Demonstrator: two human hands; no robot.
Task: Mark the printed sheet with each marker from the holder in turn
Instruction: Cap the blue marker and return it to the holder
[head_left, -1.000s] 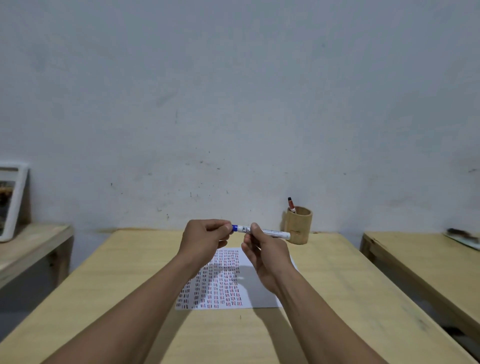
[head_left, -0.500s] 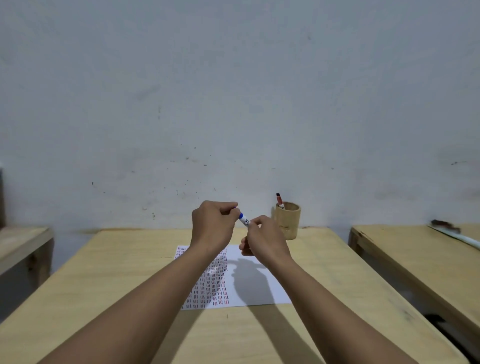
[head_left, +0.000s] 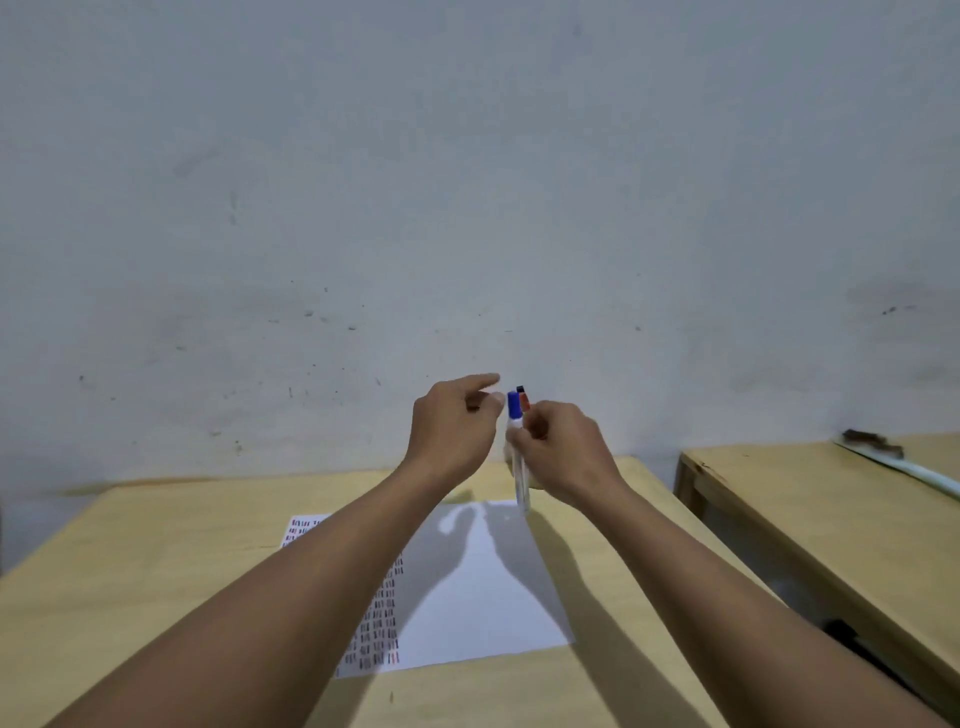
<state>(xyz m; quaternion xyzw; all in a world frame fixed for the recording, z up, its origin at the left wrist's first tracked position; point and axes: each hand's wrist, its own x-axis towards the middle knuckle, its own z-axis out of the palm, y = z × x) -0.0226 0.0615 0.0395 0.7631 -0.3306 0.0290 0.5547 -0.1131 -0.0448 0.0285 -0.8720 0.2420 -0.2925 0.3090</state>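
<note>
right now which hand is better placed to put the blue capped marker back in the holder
Right, I'd judge. The right hand already grips the blue-capped marker upright, close to where the red marker sticks up behind it. The left hand only has fingertips near the cap and holds nothing.

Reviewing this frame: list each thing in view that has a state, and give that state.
blue marker: capped, upright, held above the sheet
right hand: closed on the blue marker's barrel
left hand: open, fingertips beside the blue cap
printed sheet: flat on the table, left columns already marked
red marker: only its top visible behind the blue marker; holder hidden
</note>
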